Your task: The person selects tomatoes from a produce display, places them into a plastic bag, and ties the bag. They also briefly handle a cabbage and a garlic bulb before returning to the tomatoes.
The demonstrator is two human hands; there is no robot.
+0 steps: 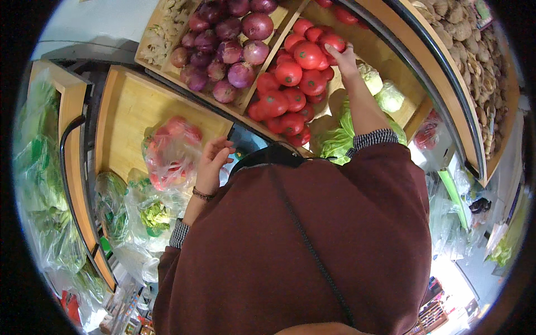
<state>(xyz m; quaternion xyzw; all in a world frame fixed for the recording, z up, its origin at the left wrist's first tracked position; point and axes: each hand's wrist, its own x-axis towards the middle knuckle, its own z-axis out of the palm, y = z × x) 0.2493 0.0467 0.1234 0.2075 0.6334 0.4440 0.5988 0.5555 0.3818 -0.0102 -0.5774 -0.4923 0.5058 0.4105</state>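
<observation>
A heap of red tomatoes (289, 74) fills one compartment of a wooden produce bin. My right hand (346, 63) grips a tomato (333, 41) at the right edge of that heap, its thumb on the near side and most of its fingers hidden. My left hand (215, 161) is in the air with bent fingers apart and nothing in it. Left of it, a clear plastic bag with tomatoes (171, 153) lies in a wooden tray (125, 113).
Red onions (229, 52) and ginger (161, 33) lie beyond the tray. White-green cabbages (389, 96) and a leafy green cabbage (338, 136) are near my right forearm. Bagged greens (155, 215) are at left. A raised wooden shelf edge (444, 63) curves at right, beside brown root vegetables (471, 63).
</observation>
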